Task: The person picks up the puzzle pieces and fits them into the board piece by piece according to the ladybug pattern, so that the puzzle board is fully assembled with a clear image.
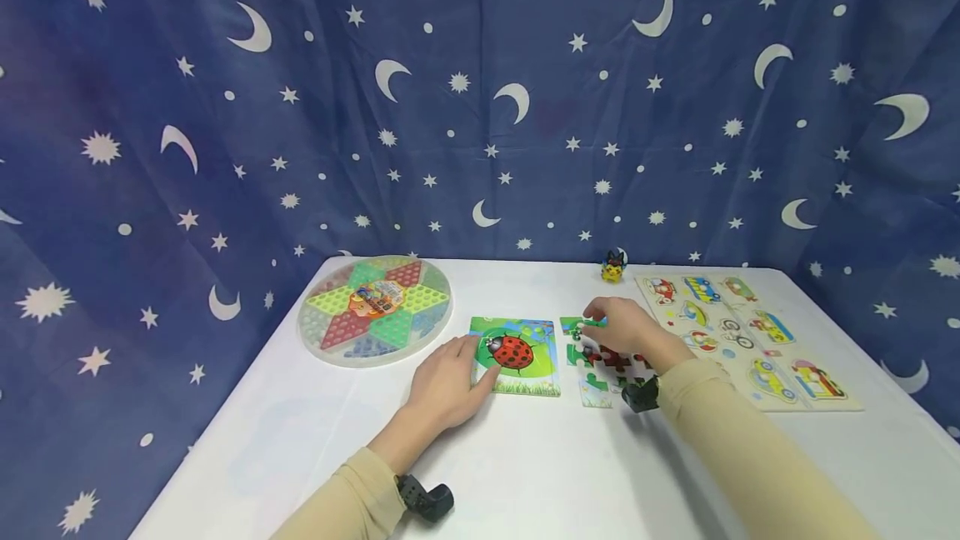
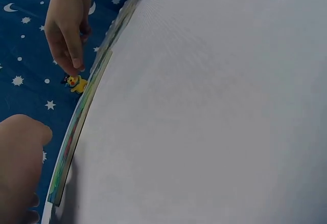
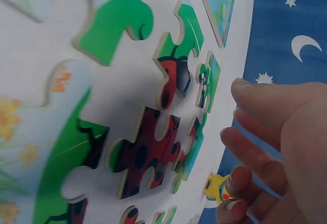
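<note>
My left hand (image 1: 448,382) lies with its fingers extended along the left edge of a square board with a ladybug picture (image 1: 525,379). In the left wrist view that board appears edge-on (image 2: 76,132), beside the left thumb. Right of it lie loose wooden jigsaw pieces (image 1: 596,394) in green, red and pale blue. Over their far side hovers my right hand (image 1: 626,325), its fingers loosely bent. The right wrist view shows nothing between the right thumb and fingers. Red spotted pieces (image 3: 137,155) and a green piece (image 3: 117,27) lie near it, with gaps between them.
A round, clear-cased star game board (image 1: 367,340) stands at the left. At the right lies a wooden board with vehicle pictures (image 1: 738,369). A small yellow figure (image 1: 612,269) sits at the back edge, before a blue star-and-moon curtain (image 1: 450,148).
</note>
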Available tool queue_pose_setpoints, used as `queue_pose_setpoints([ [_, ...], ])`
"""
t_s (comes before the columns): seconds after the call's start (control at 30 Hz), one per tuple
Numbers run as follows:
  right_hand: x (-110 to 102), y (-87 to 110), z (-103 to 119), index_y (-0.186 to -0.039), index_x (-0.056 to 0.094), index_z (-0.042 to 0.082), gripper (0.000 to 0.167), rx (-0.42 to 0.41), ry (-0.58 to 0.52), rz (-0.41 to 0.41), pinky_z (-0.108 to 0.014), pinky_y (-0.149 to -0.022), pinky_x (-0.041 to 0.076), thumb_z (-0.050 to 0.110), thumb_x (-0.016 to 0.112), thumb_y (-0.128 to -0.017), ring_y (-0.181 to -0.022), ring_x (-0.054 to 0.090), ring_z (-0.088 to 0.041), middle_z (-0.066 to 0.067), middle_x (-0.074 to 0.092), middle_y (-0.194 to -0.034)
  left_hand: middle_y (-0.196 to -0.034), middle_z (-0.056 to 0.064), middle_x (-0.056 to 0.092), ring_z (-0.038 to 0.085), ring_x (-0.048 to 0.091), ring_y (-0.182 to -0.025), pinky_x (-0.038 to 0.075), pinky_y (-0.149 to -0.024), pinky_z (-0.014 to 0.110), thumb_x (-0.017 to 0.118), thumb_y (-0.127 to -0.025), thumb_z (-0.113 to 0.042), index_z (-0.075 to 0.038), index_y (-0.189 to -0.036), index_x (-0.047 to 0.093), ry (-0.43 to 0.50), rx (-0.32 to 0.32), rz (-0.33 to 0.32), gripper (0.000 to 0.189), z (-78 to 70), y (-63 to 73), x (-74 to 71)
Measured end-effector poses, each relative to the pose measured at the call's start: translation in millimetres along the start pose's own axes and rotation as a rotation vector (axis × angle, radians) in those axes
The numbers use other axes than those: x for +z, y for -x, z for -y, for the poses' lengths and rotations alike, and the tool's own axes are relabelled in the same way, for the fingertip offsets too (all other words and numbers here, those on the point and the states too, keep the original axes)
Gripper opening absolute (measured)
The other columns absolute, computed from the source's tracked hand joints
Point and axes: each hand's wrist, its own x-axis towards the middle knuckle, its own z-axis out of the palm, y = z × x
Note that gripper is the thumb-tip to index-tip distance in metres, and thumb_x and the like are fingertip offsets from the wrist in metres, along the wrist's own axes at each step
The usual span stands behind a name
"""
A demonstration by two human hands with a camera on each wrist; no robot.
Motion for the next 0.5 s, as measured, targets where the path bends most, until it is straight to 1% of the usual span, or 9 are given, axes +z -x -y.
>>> queue_pose_setpoints([
  [0.07, -1, -4.0, -2, -0.125, 0.067, 0.001, 0.035, 0.005, 0.007, 0.006, -0.054, -0.097, 0.051, 0.023, 0.070, -0.098, -0.111, 0.062, -0.035, -0.017, 0.067, -0.117, -0.149, 0.017, 0.052, 0.035, 0.046, -0.141, 0.038, -0.116, 0.047, 0.051, -0.101, -0.057, -0.002, -0.148, 0.051, 0.036, -0.012, -0.007, 0.072, 2.1, 3.2, 1.7],
  [0.13, -2, -7.7, -3, -0.126, 0.067, 0.001, 0.036, 0.011, 0.012, 0.010, -0.054, -0.097, 0.051, 0.023, 0.070, -0.098, -0.111, 0.062, -0.035, -0.017, 0.067, -0.118, -0.151, 0.019, 0.049, 0.036, 0.042, -0.143, 0.034, -0.119, 0.048, 0.053, -0.100, -0.056, -0.002, -0.148, 0.051, 0.079, -0.017, -0.005, 0.073, 4.3, 7.9, 3.6],
  [0.23, -1, -12.0, -5, -0.126, 0.067, 0.001, 0.037, 0.018, 0.020, 0.015, -0.054, -0.098, 0.051, 0.024, 0.071, -0.097, -0.112, 0.062, -0.036, -0.017, 0.067, -0.119, -0.153, 0.021, 0.046, 0.039, 0.037, -0.146, 0.028, -0.122, 0.050, 0.058, -0.098, -0.054, -0.001, -0.148, 0.051, 0.134, -0.002, -0.004, 0.073, 8.5, 15.3, 7.9],
  [0.37, 3, -16.8, -5, -0.126, 0.067, 0.001, 0.038, 0.030, 0.004, 0.026, -0.055, -0.101, 0.049, 0.024, 0.072, -0.097, -0.116, 0.060, -0.037, -0.017, 0.067, -0.122, -0.153, 0.023, 0.046, 0.040, 0.035, -0.147, 0.023, -0.123, 0.051, 0.060, -0.097, -0.052, 0.001, -0.148, 0.050, 0.159, 0.022, -0.007, 0.074, 11.9, 20.6, 10.1],
  [0.5, 8, -21.3, -4, -0.130, 0.065, 0.001, 0.042, 0.056, -0.026, 0.044, -0.055, -0.104, 0.048, 0.024, 0.073, -0.095, -0.121, 0.058, -0.038, -0.018, 0.065, -0.127, -0.153, 0.022, 0.047, 0.040, 0.036, -0.146, 0.022, -0.124, 0.051, 0.060, -0.098, -0.050, 0.002, -0.147, 0.051, 0.174, 0.014, 0.008, 0.073, 12.0, 22.2, 7.5],
])
